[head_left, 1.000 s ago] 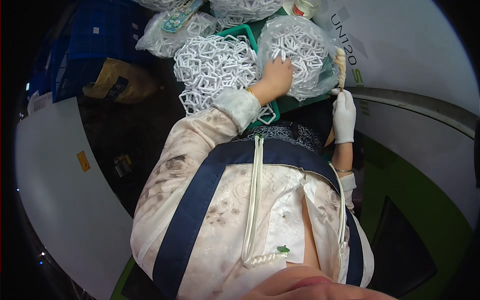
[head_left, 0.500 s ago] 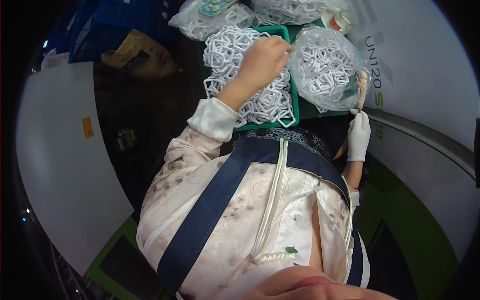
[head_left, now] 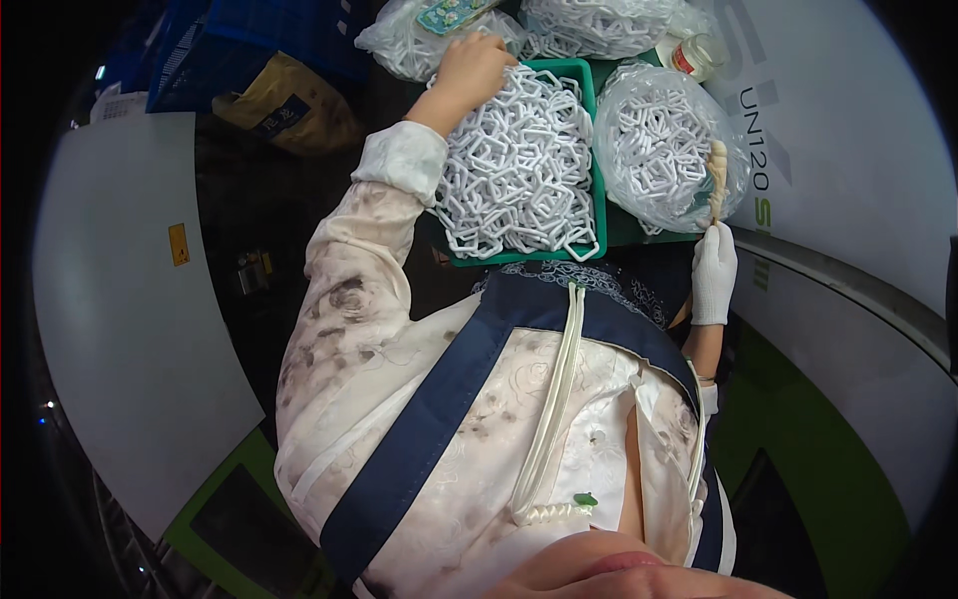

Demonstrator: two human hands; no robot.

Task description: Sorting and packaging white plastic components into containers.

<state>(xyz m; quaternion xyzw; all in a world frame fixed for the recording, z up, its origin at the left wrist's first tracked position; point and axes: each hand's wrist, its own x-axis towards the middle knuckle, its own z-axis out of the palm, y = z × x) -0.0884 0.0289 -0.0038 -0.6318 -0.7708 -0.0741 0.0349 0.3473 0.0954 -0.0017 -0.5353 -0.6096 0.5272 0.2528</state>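
Note:
White plastic links (head_left: 524,165) fill a green tray (head_left: 600,170) in front of me. At the tray's far left corner is my bare left hand (head_left: 476,72), its fingers curled down against the links. What lies under those fingertips is hidden. My right hand (head_left: 714,275), in a white knit glove, is closed around the lower end of a slim beige stick-like thing (head_left: 718,170) that looks wrapped. That thing stands up in front of a clear plastic bag (head_left: 616,160) of white links, right of the tray.
More bags of white links (head_left: 599,28) stand behind the tray, one with a patterned green packet (head_left: 451,14) on top. A glass jar (head_left: 696,57) is at the back right. Blue crates (head_left: 239,50) and a brown paper bag (head_left: 289,105) are far left. Machine panels (head_left: 130,299) flank me.
My left hand has moved from over the tray's middle right to its far left corner. Links along the tray's left side now lie differently. My right hand keeps its hold on the beige thing.

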